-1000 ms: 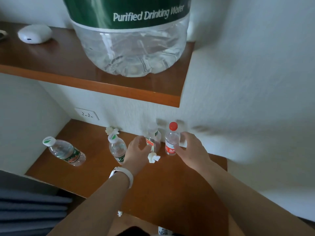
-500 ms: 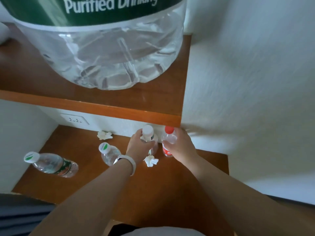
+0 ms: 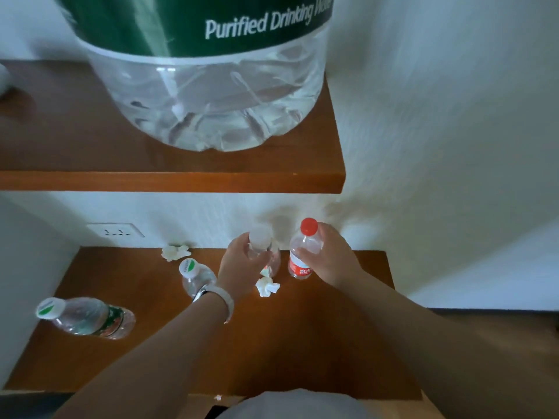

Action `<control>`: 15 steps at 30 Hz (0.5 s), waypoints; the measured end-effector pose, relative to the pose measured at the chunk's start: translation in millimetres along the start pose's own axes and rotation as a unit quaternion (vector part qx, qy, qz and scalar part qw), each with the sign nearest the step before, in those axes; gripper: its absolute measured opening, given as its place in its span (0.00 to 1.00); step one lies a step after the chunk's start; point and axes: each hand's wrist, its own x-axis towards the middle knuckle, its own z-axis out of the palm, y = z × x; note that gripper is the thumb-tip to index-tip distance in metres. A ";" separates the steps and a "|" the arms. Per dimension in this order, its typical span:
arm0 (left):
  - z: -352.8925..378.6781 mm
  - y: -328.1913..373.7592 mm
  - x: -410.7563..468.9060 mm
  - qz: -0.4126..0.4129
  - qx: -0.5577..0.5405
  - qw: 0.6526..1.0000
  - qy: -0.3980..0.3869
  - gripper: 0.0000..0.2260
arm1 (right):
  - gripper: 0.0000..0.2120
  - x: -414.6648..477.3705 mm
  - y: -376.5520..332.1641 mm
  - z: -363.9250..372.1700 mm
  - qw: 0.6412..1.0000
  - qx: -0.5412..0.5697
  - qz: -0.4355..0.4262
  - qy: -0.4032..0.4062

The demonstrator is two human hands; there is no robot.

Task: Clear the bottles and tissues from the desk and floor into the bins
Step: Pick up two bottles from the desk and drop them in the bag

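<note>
White-cap bottle [image 3: 259, 236] and red-cap bottle [image 3: 300, 267]: centre frame, at the back of the desk [image 3: 302, 343], close to the wall, standing roughly upright; whether their bases are off the wood cannot be told. Left hand [image 3: 239, 267] is curled round the white-cap bottle just below the cap; right hand [image 3: 332, 258] is wrapped round the shoulder of the red-cap bottle, thumb in front. Judgement: one bottle per hand saves a trip, and the high grip keeps the hands away from the wall. Tissue [image 3: 266, 287], crumpled, lies just in front of the two bottles, untouched. Green-cap bottle [image 3: 193, 273] stands left of the left wrist, partly hidden by the wristband [image 3: 219, 300]. Back tissue [image 3: 175, 252] sits against the wall, below the socket [image 3: 116, 231]. Lying bottle [image 3: 87, 317] is on its side at lower left, well apart from the rest. Above, the shelf [image 3: 181, 181] carries a large jug [image 3: 205, 86]; it overhangs the desk, so a lift probably needs to come toward the person. No bins in view. Task looks early: two bottles in hand, two bottles and both tissues left.
</note>
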 end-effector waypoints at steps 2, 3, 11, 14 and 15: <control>-2.0 2.0 -3.7 0.022 -0.006 1.000 -0.012 0.12 | 0.19 -15.0 -3.2 -8.2 1.000 0.009 0.013 0.027; -2.5 3.6 -5.3 0.031 -0.007 0.999 -0.020 0.15 | 0.19 -23.1 -6.6 -13.4 0.999 0.013 0.026 0.039; 10.6 16.2 -19.3 0.132 0.039 0.981 -0.137 0.18 | 0.08 -107.0 -19.9 -51.5 0.988 0.066 0.102 0.093; 22.1 20.3 -31.6 0.144 0.038 0.973 -0.178 0.19 | 0.03 -133.0 -11.8 -56.8 0.981 0.052 0.146 0.118; 27.0 21.6 -36.1 0.146 0.041 0.970 -0.188 0.20 | 0.08 -140.5 -12.6 -61.0 0.979 0.049 0.151 0.129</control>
